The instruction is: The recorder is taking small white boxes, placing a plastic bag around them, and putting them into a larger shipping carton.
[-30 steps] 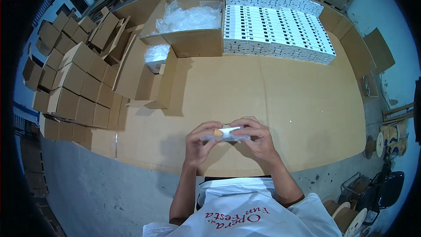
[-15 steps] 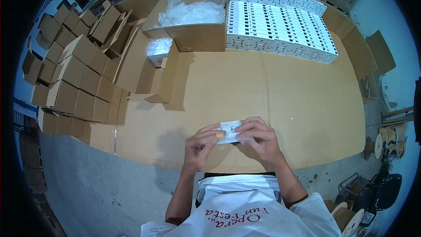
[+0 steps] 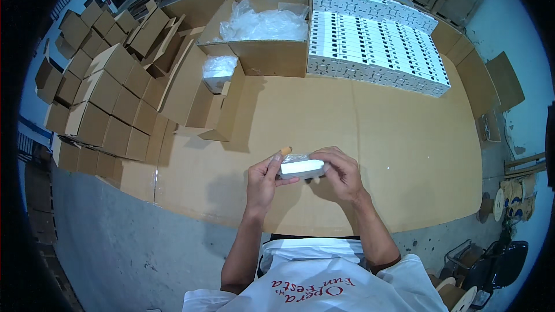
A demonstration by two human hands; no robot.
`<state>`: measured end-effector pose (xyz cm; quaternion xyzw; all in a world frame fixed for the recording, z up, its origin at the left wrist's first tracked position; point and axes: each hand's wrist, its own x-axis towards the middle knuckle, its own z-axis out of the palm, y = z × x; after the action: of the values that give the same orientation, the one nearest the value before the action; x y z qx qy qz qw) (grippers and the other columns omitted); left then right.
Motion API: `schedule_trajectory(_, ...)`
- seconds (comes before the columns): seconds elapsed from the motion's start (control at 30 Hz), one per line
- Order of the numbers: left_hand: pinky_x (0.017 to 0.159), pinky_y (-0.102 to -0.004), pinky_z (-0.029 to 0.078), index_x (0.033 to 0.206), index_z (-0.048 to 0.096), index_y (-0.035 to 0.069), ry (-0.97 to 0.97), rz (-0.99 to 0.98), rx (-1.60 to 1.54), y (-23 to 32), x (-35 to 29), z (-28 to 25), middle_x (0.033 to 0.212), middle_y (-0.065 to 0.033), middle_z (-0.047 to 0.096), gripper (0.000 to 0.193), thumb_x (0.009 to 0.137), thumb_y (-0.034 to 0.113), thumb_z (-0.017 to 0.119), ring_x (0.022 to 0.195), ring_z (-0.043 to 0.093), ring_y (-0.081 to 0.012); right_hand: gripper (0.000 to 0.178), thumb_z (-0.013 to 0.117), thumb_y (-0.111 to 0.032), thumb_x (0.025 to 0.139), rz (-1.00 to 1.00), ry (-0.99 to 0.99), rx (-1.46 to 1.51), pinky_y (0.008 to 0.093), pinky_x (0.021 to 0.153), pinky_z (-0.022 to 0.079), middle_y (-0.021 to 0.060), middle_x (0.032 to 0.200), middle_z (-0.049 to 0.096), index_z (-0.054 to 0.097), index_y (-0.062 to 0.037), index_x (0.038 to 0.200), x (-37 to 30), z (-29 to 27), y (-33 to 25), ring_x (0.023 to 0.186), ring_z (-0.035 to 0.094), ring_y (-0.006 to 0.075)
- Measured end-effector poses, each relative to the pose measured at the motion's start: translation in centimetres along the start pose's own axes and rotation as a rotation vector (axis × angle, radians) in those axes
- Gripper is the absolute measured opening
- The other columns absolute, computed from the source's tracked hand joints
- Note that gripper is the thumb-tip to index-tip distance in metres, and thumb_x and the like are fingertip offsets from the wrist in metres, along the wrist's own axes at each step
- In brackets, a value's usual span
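A small white oblong item in clear plastic wrap (image 3: 302, 167) is held between both hands above the cardboard-covered table (image 3: 399, 156). My left hand (image 3: 263, 182) grips its left end, with an orange cot on one fingertip (image 3: 285, 151). Around the item's right end close the fingers of my right hand (image 3: 341, 173). Both forearms come up from the lower edge, over a white shirt.
An open carton with clear plastic bags (image 3: 267, 29) stands at the back, with a smaller open box (image 3: 215, 89) in front of it. Rows of white packed boxes (image 3: 376, 46) fill the back right. Stacked folded cartons (image 3: 98, 98) line the left side.
Both hands stay together on the wrapped item; it has been turned slightly and sits a little lower and to the right between the fingers.
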<state>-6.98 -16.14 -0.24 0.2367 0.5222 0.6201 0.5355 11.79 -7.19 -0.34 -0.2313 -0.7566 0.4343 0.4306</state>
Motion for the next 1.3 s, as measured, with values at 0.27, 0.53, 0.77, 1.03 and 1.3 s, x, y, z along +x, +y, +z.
schedule_trajectory(0.27,0.081,-0.039,0.065,0.132,0.055,-0.008,-0.127,0.114,0.052,-1.6,0.4,-2.1,0.111,-0.0176,0.067,0.036,0.106,0.015,0.045,0.1,0.07,-0.027,0.03,0.078,-0.001,0.072,0.042,-0.045,-0.007,0.0372,0.079,0.054,0.0124,0.095,0.071,0.072,-0.0011,0.101,0.3,0.0,0.8,0.092,0.067,0.0278)
schedule_trajectory(0.53,0.089,-0.035,0.061,0.128,0.057,-0.009,-0.211,0.105,0.203,-2.7,-0.2,-2.9,0.111,-0.015,0.068,0.038,0.091,-0.01,0.064,0.098,0.069,-0.0213,0.024,0.076,-0.002,0.076,0.079,-0.107,-0.13,0.0339,0.069,0.052,0.0093,0.09,0.07,0.072,-0.0017,0.1,-0.1,-0.4,-0.3,0.082,0.065,0.0239)
schedule_trajectory(0.77,0.093,-0.0346,0.059,0.146,0.039,-0.002,-0.218,0.251,0.216,-2.5,0.0,-3.9,0.127,-0.0141,0.06,0.065,0.088,-0.01,0.067,0.114,0.061,-0.0213,0.021,0.076,-0.002,0.081,0.136,-0.108,-0.154,0.0283,0.061,0.052,0.0099,0.088,0.07,0.071,-0.0004,0.101,1.7,1.0,-0.5,0.07,0.066,0.0171)
schedule_trajectory(1.03,0.079,-0.0255,0.054,0.15,0.028,0.002,0.1,0.268,0.272,-2.6,0.5,-8.3,0.126,-0.0118,0.057,0.076,0.088,-0.002,0.071,0.113,0.06,-0.0176,0.021,0.068,-0.002,0.092,0.091,0.011,0.18,0.0268,0.065,0.057,0.0101,0.084,0.069,0.062,0.0053,0.111,13.6,10.2,0.8,0.073,0.068,0.0119)
schedule_trajectory(1.3,0.078,-0.0241,0.055,0.136,0.046,-0.002,0.098,0.271,0.323,-2.3,-0.3,-9.4,0.112,-0.0101,0.065,0.048,0.092,0.0,0.065,0.101,0.065,-0.0144,0.021,0.065,-0.004,0.094,-0.008,-0.05,0.319,0.0293,0.066,0.058,0.0127,0.088,0.071,0.057,0.004,0.111,24.4,18.6,3.0,0.077,0.073,0.0162)
